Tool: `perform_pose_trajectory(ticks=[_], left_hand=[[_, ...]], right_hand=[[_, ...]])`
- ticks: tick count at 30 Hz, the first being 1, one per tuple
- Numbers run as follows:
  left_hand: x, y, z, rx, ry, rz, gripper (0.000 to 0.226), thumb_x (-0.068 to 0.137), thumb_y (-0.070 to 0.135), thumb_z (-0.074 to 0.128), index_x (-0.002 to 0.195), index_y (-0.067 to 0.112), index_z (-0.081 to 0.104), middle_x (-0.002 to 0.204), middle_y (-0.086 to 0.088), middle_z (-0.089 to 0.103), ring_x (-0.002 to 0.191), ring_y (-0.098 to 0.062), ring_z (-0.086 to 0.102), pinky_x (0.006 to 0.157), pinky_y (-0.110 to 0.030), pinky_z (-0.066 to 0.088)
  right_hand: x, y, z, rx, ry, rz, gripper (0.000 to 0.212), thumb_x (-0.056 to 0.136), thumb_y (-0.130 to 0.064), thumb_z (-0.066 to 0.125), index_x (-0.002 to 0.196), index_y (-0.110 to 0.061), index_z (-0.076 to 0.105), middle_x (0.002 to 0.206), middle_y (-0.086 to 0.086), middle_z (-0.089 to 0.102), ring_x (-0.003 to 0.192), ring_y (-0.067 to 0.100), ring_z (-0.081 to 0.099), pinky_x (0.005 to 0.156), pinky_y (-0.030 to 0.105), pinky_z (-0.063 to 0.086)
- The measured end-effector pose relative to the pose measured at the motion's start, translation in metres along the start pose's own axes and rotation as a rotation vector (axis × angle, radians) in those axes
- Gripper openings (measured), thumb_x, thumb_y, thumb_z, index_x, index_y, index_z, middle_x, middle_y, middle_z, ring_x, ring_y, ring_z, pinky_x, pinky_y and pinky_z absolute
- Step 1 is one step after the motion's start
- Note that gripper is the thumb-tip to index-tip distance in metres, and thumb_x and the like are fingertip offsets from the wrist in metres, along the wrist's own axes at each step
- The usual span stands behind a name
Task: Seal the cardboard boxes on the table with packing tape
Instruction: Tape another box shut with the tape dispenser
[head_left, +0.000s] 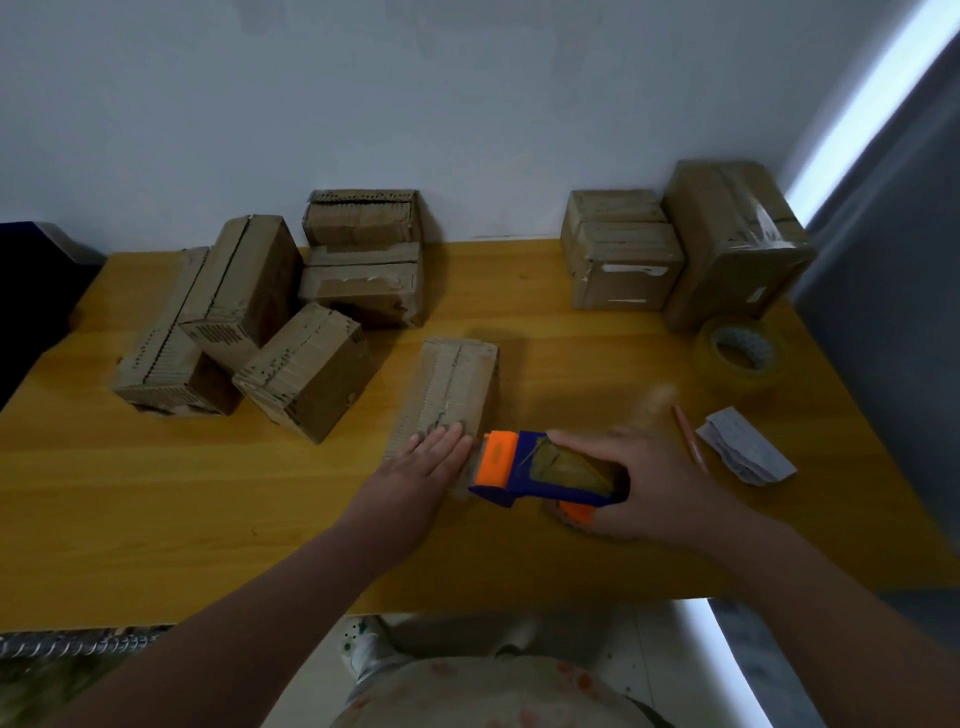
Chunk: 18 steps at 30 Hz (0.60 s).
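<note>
Left hand (434, 457) flat, fingers straight, pressing centre-frame cardboard box (453, 387), right hand (644, 486) gripping blue-orange tape dispenser (540, 470) at box's near end

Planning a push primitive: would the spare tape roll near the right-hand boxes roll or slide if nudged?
The tape roll lies flat on the table, so it probably slides, not rolls. Hollow core suggests light weight; glossy surface may be slippery.

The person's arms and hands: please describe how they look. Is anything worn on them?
Both arms are bare as far as the picture shows: no sleeve, watch or bracelet is visible. The left hand and the right hand wear no gloves.
</note>
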<state>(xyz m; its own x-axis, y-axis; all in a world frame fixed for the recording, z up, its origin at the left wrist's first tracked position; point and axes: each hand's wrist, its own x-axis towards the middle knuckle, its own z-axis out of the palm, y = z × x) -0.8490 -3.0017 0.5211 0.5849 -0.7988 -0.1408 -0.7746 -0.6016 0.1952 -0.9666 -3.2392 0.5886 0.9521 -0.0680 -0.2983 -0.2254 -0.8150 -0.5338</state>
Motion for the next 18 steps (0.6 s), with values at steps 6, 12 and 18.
perform_pose_trajectory(ticks=[6,12,18], left_hand=[[0.003,-0.004,0.004,0.030,0.004,0.010,0.063,0.103,0.017,0.031,0.139,0.026,-0.020,0.147,0.010,-0.021,0.135,-0.004,-0.019,0.107,-0.023,-0.018],[0.004,-0.007,0.009,0.000,0.056,0.039,0.067,0.099,0.011,0.041,0.143,0.025,-0.009,0.150,0.007,-0.011,0.138,-0.008,-0.010,0.106,-0.029,-0.019],[0.005,-0.013,0.017,0.109,0.093,0.062,0.080,0.072,0.000,0.074,0.144,0.012,0.039,0.145,-0.009,0.045,0.132,-0.016,0.029,0.106,-0.046,0.020]], right_hand=[[-0.014,-0.005,-0.027,-0.005,-0.042,-0.011,0.076,0.078,-0.035,0.076,0.137,-0.055,0.034,0.116,-0.011,0.052,0.105,0.003,0.052,0.100,0.036,0.033],[-0.016,-0.005,-0.034,0.022,-0.112,0.020,0.077,0.076,-0.030,0.076,0.135,-0.056,0.034,0.109,-0.014,0.053,0.093,0.000,0.053,0.094,0.032,0.041],[-0.009,-0.008,-0.034,-0.085,-0.187,0.066,0.071,0.080,-0.028,0.070,0.133,-0.056,0.034,0.101,-0.016,0.056,0.093,0.003,0.056,0.095,0.038,0.042]])
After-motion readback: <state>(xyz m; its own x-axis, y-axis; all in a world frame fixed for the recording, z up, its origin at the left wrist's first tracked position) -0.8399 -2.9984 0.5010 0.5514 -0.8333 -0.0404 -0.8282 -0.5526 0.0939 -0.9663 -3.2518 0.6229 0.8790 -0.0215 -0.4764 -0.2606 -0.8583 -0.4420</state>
